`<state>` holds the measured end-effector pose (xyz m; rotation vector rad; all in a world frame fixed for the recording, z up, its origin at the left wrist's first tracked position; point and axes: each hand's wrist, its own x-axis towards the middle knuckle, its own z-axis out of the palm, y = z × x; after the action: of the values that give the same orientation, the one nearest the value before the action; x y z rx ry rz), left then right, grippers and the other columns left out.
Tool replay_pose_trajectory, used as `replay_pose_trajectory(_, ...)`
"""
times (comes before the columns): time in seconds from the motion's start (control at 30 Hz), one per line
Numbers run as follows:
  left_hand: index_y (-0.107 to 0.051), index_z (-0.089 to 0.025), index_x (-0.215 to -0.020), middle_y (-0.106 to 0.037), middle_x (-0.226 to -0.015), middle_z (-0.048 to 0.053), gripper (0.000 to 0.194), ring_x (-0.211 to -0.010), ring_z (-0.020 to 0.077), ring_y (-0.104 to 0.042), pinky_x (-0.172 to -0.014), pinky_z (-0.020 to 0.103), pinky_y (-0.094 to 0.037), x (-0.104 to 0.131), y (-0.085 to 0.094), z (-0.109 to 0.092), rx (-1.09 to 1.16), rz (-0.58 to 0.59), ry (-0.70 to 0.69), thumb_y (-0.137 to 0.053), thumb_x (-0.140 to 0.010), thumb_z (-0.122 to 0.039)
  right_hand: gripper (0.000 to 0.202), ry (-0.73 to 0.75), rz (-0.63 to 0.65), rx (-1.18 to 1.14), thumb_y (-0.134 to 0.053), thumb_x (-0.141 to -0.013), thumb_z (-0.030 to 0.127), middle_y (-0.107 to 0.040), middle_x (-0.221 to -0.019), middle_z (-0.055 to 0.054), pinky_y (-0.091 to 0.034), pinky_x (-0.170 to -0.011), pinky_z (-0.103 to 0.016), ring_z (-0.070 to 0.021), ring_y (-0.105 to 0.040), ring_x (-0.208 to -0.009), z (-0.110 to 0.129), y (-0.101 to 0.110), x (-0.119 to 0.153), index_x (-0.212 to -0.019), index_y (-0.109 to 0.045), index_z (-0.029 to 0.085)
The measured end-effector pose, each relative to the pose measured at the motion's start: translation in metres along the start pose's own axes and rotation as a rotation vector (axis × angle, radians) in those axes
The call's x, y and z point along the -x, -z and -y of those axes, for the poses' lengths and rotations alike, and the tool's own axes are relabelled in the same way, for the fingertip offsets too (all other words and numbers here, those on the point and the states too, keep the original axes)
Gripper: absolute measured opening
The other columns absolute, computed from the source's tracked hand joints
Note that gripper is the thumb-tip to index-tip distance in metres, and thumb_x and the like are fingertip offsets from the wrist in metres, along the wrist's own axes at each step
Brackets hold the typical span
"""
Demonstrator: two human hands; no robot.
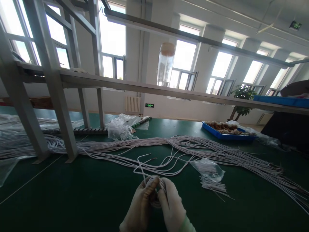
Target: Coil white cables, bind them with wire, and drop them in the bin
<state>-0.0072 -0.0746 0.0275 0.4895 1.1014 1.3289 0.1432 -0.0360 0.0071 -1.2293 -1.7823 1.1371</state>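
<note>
Both hands wear pale gloves and meet at the bottom middle of the head view. My left hand point(142, 203) is closed around a coiled white cable point(155, 203), its thumb and finger pinching near the top. From the other side my right hand point(170, 199) is closed on the same coil. Two loose cable ends with dark tips stick up from the coil, above my left hand. Much of the coil is hidden behind the fingers. Just beyond lies a long bundle of white cables point(145, 143) spread across the green table point(101, 196).
Cut white strips point(213, 186) lie by a clear plastic bag point(209, 169) to the right. A blue tray point(228, 136) stands farther back. Crumpled plastic point(122, 127) lies behind the bundle. Metal posts point(60, 106) rise at left, holding a shelf point(135, 89) with a clear bottle point(166, 64).
</note>
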Motion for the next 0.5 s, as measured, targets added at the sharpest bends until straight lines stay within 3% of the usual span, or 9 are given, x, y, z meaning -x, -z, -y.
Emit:
replay_pose_trajectory(0.1, -0.062, -0.014, -0.118, -0.069, -0.112, 0.012, 0.059, -0.117, 0.0372, -0.063, -0.101, 0.051, -0.051, -0.002, -0.002, -0.003, 0.007, 0.067, 0.046, -0.087, -0.071, -0.039, 0.034, -0.066, -0.063, -0.068, -0.051, -0.096, 0.044, -0.066, -0.119, -0.011, -0.062, -0.077, -0.042, -0.0321, -0.068, -0.103, -0.007, -0.006, -0.002, -0.123, -0.064, 0.028)
replay_pose_trajectory(0.27, -0.059, -0.019, -0.124, -0.067, -0.120, 0.011, 0.042, -0.117, 0.0317, -0.064, -0.099, 0.045, -0.054, 0.001, -0.007, -0.010, 0.083, 0.147, 0.021, -0.069, -0.087, -0.037, 0.032, -0.086, -0.109, -0.062, -0.063, -0.087, 0.048, -0.067, -0.106, -0.012, -0.060, -0.065, -0.043, -0.0345, -0.069, -0.089, -0.010, -0.015, -0.004, -0.111, -0.068, 0.027)
replay_pose_trajectory(0.37, -0.065, -0.019, -0.116, -0.066, -0.123, 0.011, 0.037, -0.119, 0.0325, -0.062, -0.097, 0.044, -0.054, 0.000, -0.006, -0.010, 0.044, 0.154, 0.030, -0.068, -0.088, -0.043, 0.040, -0.040, -0.161, -0.091, -0.052, -0.093, 0.057, -0.065, -0.115, -0.013, -0.060, -0.073, -0.045, -0.0348, -0.066, -0.100, -0.003, -0.017, 0.001, -0.117, -0.067, 0.028)
replay_pose_trajectory(0.5, -0.065, -0.017, -0.117, -0.066, -0.122, 0.014, 0.050, -0.119, 0.0357, -0.061, -0.099, 0.047, -0.054, -0.001, -0.007, -0.005, 0.030, 0.154, 0.033, -0.076, -0.080, -0.048, 0.056, -0.022, -0.177, -0.184, -0.036, -0.096, 0.070, -0.065, -0.115, -0.012, -0.059, -0.079, -0.045, -0.0327, -0.063, -0.103, 0.007, -0.018, 0.007, -0.113, -0.066, 0.026)
